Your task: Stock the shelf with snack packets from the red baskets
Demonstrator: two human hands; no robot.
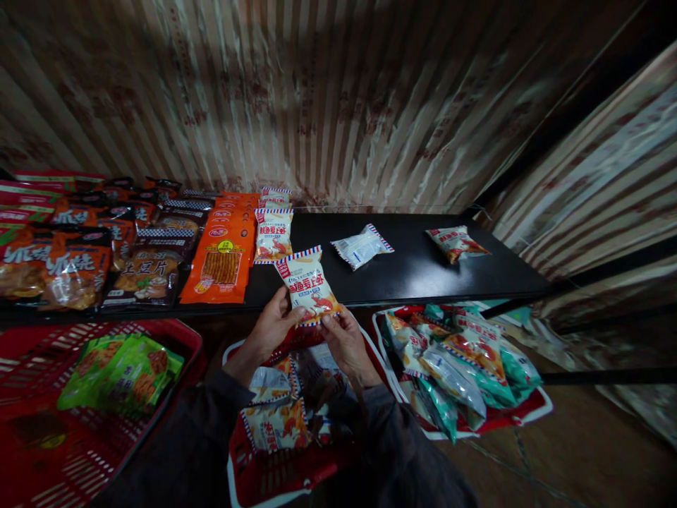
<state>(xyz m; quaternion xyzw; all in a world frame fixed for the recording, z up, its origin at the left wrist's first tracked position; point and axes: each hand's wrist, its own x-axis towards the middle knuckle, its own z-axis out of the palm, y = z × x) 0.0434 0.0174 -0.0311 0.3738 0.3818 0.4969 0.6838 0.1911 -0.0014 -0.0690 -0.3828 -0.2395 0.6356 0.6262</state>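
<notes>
Pinching white-and-orange pillow-shaped plastic packet [307,283] between half-closed left hand [271,327] and half-closed right hand [348,343]; could slip if grip slackens.

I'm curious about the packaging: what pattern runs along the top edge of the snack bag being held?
Slanted red, white and blue stripes, on the held bag; the head view shows it.

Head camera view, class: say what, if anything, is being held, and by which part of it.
A snack bag, held upright by its lower edge: the left hand at the lower left corner, the right hand at the lower right.
</notes>
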